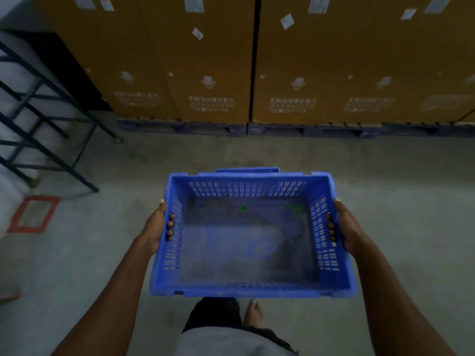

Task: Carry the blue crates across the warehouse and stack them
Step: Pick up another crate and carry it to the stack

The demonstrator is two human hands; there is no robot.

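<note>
At far left a dark metal rack (43,119) stands on the grey floor (102,253), and nearer the bottom a red taped rectangle (33,214) marks the concrete. The left hand (156,227) clasps the left wall of the blue crate (252,287), its grip closed around the rim with the fingertips (170,230) curled inside through the handle gap. The crate is held level in the air in front of the person, above the floor, its slotted walls and scuffed bottom open to view; small green marks (244,208) show inside. Behind its far rim, a sliver of another blue crate edge (246,170) peeks out. The right hand (344,227) holds the right wall the same way, fingers hooked over the rim. Beyond, tall brown cartons (334,60) sit on dark pallets (308,129).
</note>
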